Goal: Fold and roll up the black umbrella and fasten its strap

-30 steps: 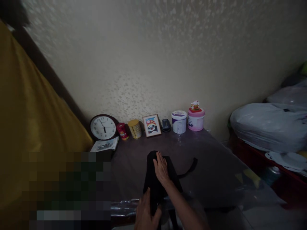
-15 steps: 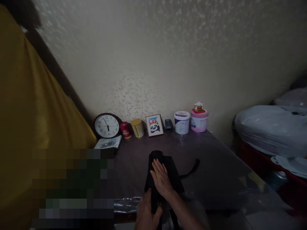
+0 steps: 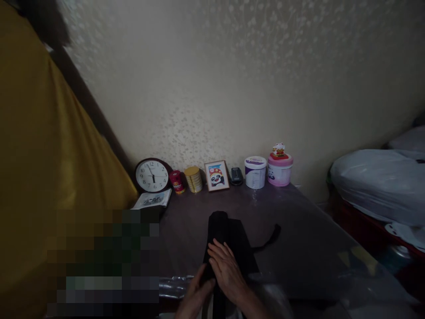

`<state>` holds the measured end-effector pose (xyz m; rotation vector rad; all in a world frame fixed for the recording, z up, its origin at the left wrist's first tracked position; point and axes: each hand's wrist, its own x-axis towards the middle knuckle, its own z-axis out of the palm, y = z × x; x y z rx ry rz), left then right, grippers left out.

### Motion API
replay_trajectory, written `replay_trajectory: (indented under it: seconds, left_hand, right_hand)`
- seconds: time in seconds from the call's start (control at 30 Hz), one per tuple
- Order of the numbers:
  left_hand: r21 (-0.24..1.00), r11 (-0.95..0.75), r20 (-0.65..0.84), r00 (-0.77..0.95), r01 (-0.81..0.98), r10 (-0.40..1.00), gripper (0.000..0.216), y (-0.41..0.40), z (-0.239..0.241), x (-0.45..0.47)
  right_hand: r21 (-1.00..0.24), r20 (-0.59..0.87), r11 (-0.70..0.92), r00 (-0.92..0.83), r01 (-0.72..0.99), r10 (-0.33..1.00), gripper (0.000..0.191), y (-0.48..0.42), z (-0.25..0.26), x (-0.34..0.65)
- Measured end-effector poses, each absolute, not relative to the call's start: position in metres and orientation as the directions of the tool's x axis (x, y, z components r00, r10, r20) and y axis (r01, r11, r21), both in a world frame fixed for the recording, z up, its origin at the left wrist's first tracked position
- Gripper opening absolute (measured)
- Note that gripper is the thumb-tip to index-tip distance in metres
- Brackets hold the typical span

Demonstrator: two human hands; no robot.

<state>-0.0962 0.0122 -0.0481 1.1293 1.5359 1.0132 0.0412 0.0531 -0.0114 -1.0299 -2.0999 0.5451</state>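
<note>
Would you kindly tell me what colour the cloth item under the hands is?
The cloth item is black, showing best in the head view.

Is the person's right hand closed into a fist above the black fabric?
No, the right hand lies on the black fabric with its fingers stretched out.

Fabric on table, clock behind left

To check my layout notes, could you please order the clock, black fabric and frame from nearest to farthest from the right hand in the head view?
1. Black fabric: directly under the right hand.
2. Frame: roughly straight ahead, at the back.
3. Clock: back left, farthest of the three.
</note>
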Motion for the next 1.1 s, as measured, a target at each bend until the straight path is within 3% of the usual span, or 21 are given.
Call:
replay_trajectory:
  seconds: [0.37,0.8,1.1]
  left_hand:
    - [0.931,0.133,-0.025,-0.305,0.341,0.952,0.042,0.029,-0.032,-0.076]
    - [0.789,0.169,0.000,-0.275,0.590,0.962,0.052,0.020,-0.027,-0.062]
    - [0.400,0.118,0.047,-0.149,0.909,0.988,0.064,0.006,-0.021,-0.042]
  right_hand:
    - [-0.688,0.447,0.564,-0.345,0.457,0.825,0.031,0.074,-0.020,0.044]
    - [-0.573,0.480,0.604,-0.370,0.555,0.795,0.035,0.142,-0.026,0.041]
    - [-0.578,0.432,0.612,-0.434,0.540,0.791,0.032,0.153,-0.022,0.036]
